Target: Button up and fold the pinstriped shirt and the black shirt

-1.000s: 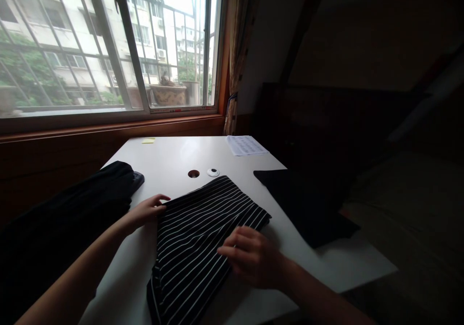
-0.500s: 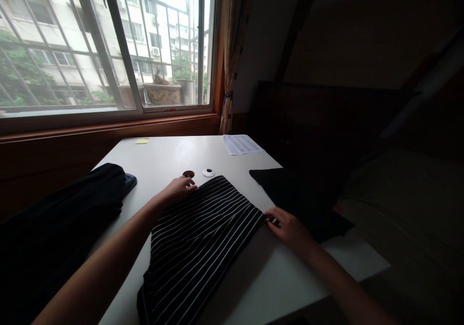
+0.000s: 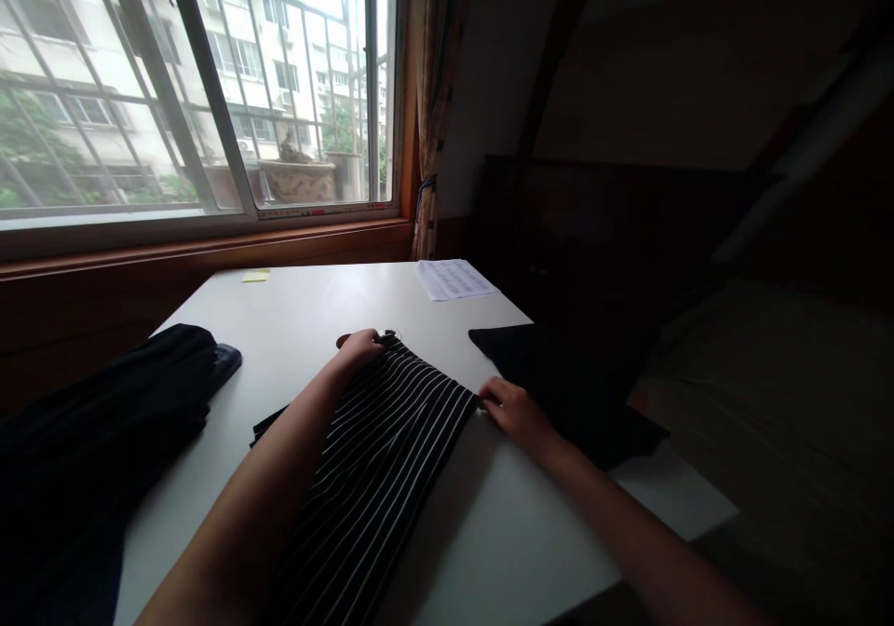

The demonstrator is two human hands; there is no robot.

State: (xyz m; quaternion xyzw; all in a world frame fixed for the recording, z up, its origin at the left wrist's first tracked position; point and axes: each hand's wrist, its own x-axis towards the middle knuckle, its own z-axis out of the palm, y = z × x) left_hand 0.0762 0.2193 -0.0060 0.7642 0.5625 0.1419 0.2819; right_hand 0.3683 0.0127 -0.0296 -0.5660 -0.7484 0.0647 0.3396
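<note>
A black garment with thin white stripes [image 3: 398, 449] lies across the white table, its near end running out of the bottom of the view. At its far corner, my left hand [image 3: 361, 345] is closed on the fabric edge. My right hand [image 3: 509, 404] pinches the right corner between thumb and fingers. The upper edge stretches between the two hands. Part of the garment's left side is hidden behind my left forearm; a dark flap of cloth pokes out beyond it.
Dark clothing [image 3: 104, 412] is heaped on the left, and another black cloth [image 3: 559, 374] lies on the right. Printed papers [image 3: 457, 279] and a yellow note [image 3: 255, 275] rest at the back of the white table [image 3: 314, 300]. A window [image 3: 307, 86] stands behind.
My left hand has moved onto the far corner and gripped the cloth there, drawing the garment's upper part narrower. The right hand still holds its corner. The view has shifted slightly right.
</note>
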